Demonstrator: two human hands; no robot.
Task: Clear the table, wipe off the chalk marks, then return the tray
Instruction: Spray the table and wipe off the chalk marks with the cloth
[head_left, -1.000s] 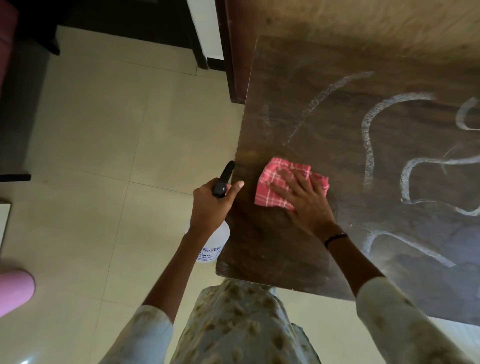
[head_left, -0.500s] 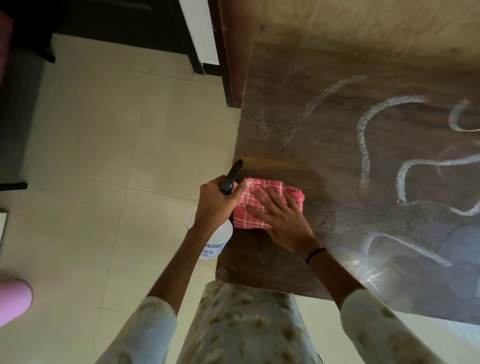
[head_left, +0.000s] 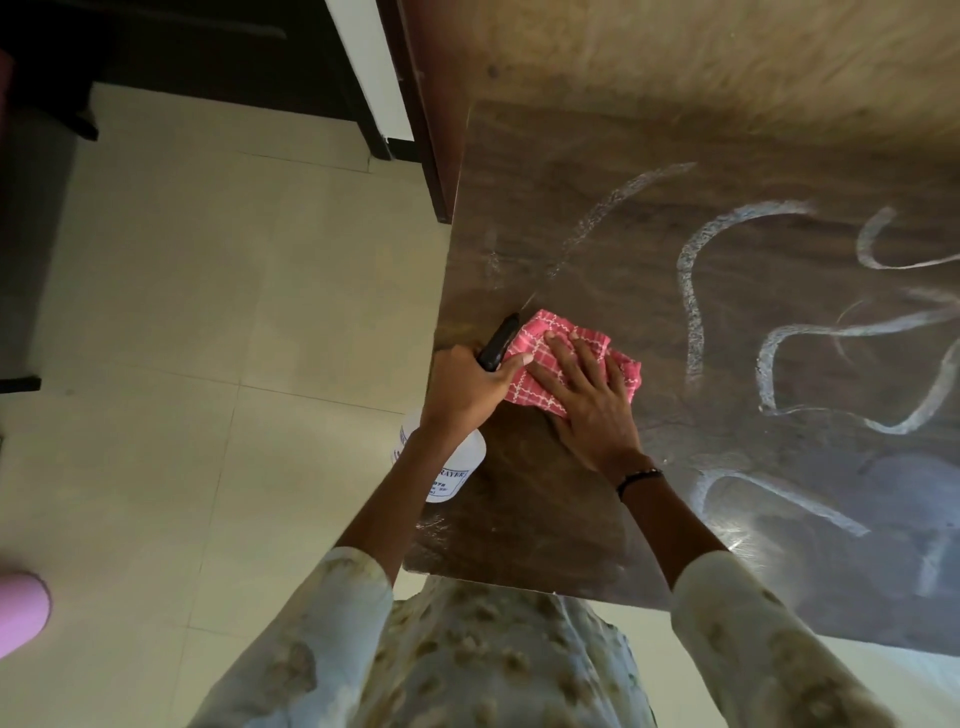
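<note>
A dark wooden table (head_left: 597, 171) carries white chalk marks (head_left: 691, 291) in curved strokes across its middle and right. A folded pink checked cloth (head_left: 540, 338) lies near the table's left edge. My right hand (head_left: 587, 405) presses flat on the cloth with fingers spread. Just left of it, my left hand (head_left: 467, 387) grips a white spray bottle (head_left: 452, 462) by its black trigger head, at the table's left edge. No tray is in view.
Pale floor tiles (head_left: 208, 364) spread to the left of the table. A dark wooden door frame (head_left: 426, 130) stands behind the table's far left corner. A pink object (head_left: 21, 613) sits at the lower left edge of view.
My right hand slid the cloth left toward the table's edge, then a little back to the right and farther away. The left hand stays on the bottle.
</note>
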